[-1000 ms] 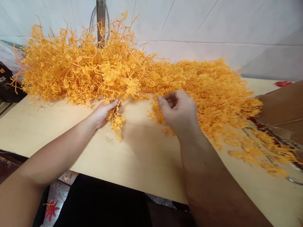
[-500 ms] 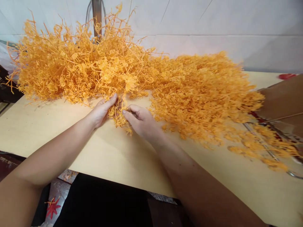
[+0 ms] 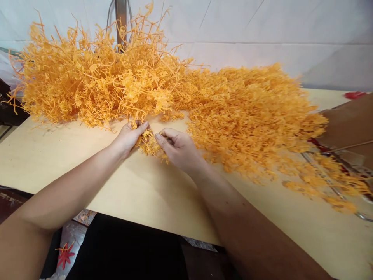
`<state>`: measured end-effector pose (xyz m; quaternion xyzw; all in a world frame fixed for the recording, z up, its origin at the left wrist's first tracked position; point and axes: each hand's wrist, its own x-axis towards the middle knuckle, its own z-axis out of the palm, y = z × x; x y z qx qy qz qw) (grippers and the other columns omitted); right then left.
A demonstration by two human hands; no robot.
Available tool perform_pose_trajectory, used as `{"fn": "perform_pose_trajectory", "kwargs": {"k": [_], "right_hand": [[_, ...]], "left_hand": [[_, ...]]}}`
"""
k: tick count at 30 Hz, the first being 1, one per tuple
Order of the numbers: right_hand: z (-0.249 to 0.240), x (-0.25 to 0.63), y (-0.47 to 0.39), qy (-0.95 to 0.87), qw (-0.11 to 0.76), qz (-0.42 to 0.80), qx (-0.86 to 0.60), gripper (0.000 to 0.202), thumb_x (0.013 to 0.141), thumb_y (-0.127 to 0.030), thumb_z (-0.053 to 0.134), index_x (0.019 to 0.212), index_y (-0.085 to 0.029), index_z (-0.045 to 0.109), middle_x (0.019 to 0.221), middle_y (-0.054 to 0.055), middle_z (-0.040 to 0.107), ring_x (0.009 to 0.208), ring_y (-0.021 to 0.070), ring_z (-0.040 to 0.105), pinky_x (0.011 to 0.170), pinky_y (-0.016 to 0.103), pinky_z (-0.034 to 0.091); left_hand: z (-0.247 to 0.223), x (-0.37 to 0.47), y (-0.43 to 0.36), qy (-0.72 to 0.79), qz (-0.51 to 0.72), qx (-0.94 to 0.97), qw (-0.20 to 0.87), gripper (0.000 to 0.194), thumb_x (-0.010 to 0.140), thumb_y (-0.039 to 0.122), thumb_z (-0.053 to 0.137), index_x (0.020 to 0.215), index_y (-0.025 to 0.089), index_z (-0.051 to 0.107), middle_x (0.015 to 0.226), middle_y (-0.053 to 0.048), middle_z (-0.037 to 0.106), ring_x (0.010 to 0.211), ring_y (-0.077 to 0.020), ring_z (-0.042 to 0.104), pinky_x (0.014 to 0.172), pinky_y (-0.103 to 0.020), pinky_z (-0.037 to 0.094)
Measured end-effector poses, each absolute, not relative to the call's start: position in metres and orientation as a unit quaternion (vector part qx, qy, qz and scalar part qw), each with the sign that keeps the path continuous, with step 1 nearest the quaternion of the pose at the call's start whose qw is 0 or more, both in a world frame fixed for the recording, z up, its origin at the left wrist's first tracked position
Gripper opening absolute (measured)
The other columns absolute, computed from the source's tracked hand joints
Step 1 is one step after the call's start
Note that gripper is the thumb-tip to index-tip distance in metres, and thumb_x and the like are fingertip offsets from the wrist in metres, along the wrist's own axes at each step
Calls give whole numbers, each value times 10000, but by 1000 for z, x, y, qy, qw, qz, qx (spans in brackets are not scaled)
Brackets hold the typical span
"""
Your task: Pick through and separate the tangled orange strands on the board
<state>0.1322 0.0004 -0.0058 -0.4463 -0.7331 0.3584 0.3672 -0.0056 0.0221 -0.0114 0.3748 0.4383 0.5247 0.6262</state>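
My left hand (image 3: 131, 136) is closed around a small clump of orange plastic sprigs (image 3: 149, 142), thumb on top. Just to its right, my right hand (image 3: 178, 147) pinches at the same clump between thumb and forefinger. What exactly lies between those right fingertips is too small to make out. Behind both hands spreads a tall, tangled heap of orange sprigs (image 3: 96, 81) with thin curling stems. A flatter, denser heap of orange pieces (image 3: 247, 116) lies to the right of my right hand.
The pale tabletop (image 3: 116, 190) runs under everything, against a white wall (image 3: 233, 27). A metal post (image 3: 121, 21) stands behind the left heap. At right are a brown cardboard piece (image 3: 352, 120) and a metal rod (image 3: 335, 188). A red star-shaped piece (image 3: 65, 256) lies below the table edge.
My right hand has shifted slightly right and my left thumb has moved a little right and down. The clump between the hands has changed shape. Both heaps look the same.
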Motion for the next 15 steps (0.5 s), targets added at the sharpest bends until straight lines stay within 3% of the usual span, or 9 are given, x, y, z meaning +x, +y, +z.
{"fn": "perform_pose_trajectory", "kwargs": {"k": [10, 15], "right_hand": [[1, 136, -2, -734, 381, 355, -437, 314, 818, -326, 461, 568, -188, 330, 536, -51, 229, 500, 64, 250, 486, 237, 229], [5, 135, -5, -718, 418, 353, -429, 355, 807, -300, 471, 519, -188, 296, 522, -42, 243, 495, 66, 245, 486, 250, 226]], "left_hand": [[-12, -5, 24, 488, 507, 414, 578, 182, 709, 279, 631, 685, 149, 506, 515, 52, 479, 427, -49, 413, 507, -213, 362], [-10, 1, 25, 475, 505, 440, 571, 119, 716, 216, 613, 700, 138, 525, 559, 37, 536, 487, -61, 468, 551, -209, 388]]}}
